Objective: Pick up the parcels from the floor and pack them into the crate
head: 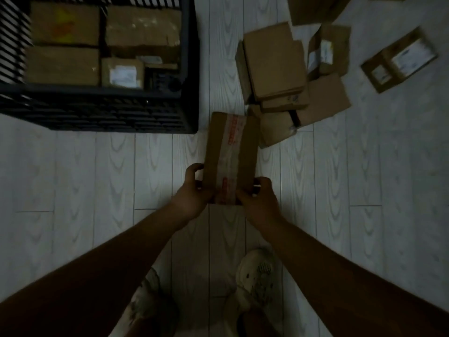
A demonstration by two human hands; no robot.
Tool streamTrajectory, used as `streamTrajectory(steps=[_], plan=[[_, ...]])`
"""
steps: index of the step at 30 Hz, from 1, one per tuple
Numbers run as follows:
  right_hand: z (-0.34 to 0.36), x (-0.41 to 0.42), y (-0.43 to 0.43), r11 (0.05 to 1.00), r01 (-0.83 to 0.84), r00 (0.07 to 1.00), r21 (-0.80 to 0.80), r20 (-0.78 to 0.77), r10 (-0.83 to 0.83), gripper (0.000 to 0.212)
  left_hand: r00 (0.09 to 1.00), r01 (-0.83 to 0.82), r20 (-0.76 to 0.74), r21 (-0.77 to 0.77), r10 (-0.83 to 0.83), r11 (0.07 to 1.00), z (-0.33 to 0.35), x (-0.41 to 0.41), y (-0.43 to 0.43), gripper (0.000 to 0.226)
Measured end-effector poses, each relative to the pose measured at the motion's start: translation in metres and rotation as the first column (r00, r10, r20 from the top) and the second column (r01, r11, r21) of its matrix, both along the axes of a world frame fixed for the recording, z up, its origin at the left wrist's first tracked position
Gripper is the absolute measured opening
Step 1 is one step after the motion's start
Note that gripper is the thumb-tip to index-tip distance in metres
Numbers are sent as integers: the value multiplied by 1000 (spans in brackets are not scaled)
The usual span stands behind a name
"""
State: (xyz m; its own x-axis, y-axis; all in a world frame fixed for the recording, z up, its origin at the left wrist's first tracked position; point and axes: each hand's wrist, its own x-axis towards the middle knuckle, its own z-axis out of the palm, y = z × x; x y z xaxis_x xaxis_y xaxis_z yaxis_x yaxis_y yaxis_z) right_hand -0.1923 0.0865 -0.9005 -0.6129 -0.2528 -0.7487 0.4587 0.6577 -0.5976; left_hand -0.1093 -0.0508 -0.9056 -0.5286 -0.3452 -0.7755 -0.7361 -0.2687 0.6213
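Observation:
A long brown cardboard parcel point(230, 152) with a strip of red-printed tape down its middle is held above the floor in the centre of the view. My left hand point(194, 190) grips its near left corner and my right hand point(260, 200) grips its near right corner. The black slatted crate point(121, 113) stands at the upper left and holds several brown parcels point(65, 45). A heap of more cardboard parcels point(277, 66) lies on the floor at the upper right, just beyond the held one.
One labelled parcel point(398, 59) lies apart at the far right. Another large box point(313, 8) is cut off by the top edge. Pale wood-look floor planks point(97, 178) surround everything. My shoe point(257, 278) is below my hands.

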Motion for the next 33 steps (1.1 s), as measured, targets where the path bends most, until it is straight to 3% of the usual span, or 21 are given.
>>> streamTrajectory(steps=[4, 9, 13, 17, 24, 27, 30, 33], plan=[[110, 3, 1, 998, 15, 998, -69, -53, -19, 39, 995, -21, -96, 12, 22, 1000, 111, 7, -13, 52], [261, 5, -16, 989, 17, 1000, -145, -10, -19, 38, 984, -26, -176, -22, 22, 999, 268, 15, -40, 48], [370, 11, -39, 968, 12, 999, -251, 48, 0, 59, 970, -2, -241, -113, -25, 994, 385, 27, -67, 46], [464, 19, -62, 919, -5, 1000, -395, 2, 6, 80, 948, 21, -312, -128, -61, 992, 484, 48, -93, 51], [569, 57, -109, 837, 55, 996, -545, -28, -83, 79, 952, -73, -306, -186, 13, 980, 585, 92, -140, 80], [601, 72, -131, 817, 23, 988, -577, -111, -106, 87, 930, -70, -366, -115, 23, 991, 616, 108, -161, 67], [627, 71, -145, 763, 100, 950, -638, -168, -265, 95, 906, -81, -422, -110, 27, 991, 647, 122, -188, 47], [645, 70, -157, 717, 112, 937, -687, -166, -306, 79, 887, -99, -459, -98, 44, 990, 673, 130, -207, 38]])
